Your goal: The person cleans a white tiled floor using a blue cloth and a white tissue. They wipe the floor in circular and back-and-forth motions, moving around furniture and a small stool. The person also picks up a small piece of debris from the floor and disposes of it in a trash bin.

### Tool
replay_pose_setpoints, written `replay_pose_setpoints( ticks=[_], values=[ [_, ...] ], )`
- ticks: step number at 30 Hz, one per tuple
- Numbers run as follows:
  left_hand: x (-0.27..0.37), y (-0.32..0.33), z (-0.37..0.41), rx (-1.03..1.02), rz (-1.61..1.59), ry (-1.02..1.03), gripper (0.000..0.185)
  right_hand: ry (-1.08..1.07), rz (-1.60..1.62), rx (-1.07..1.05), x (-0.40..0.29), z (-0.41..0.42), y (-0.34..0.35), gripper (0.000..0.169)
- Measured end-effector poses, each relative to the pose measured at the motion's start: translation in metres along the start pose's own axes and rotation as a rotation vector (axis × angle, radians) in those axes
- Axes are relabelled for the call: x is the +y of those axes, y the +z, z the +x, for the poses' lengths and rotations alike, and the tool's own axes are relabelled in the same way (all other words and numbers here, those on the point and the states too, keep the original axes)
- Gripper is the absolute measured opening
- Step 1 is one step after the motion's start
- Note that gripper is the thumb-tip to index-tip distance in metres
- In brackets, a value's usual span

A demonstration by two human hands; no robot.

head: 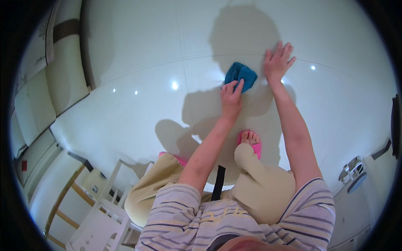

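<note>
My left hand (231, 99) holds a folded blue cloth (248, 77) against the glossy pale tile floor (150, 106). Its fingertips rest on the near side of the cloth, and the cloth hides what is under it. To the right, my right hand (277, 66) lies palm down on the floor with the fingers apart and nothing in it. A thin tile joint runs beneath that hand.
My foot in a pink slipper (258, 149) stands below the cloth. At lower left are a white plastic chair (97, 227) and a wooden frame (64, 199). A cream upholstered sofa (64, 78) lines the left side. A white object with a round disc (357, 182) stands at right.
</note>
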State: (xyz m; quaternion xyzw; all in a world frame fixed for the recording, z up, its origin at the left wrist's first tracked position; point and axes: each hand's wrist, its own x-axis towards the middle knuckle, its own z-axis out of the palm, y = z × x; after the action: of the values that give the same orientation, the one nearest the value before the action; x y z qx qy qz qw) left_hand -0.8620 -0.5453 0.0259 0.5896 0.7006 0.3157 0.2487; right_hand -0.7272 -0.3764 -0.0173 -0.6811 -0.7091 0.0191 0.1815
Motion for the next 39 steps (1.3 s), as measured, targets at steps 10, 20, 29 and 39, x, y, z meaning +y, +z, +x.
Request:
replay_pose_setpoints(
  ticks=[10,20,29,39],
  values=[
    [-0.075,-0.046,0.044,0.382,0.362,-0.155,0.057,0.075,0.031,-0.288,0.047,-0.025,-0.062,0.07],
    [-0.039,-0.053,-0.014,0.406,0.145,-0.09,0.06,0.239,-0.093,-0.622,0.081,-0.053,-0.118,0.098],
    [0.011,0.023,-0.05,0.033,0.164,-0.023,0.055,0.24,-0.198,-0.657,0.077,-0.056,-0.105,0.114],
    [-0.054,-0.012,0.148,0.38,0.308,-0.008,0.057,0.267,-0.248,-0.698,0.077,-0.052,-0.11,0.116]
  ],
)
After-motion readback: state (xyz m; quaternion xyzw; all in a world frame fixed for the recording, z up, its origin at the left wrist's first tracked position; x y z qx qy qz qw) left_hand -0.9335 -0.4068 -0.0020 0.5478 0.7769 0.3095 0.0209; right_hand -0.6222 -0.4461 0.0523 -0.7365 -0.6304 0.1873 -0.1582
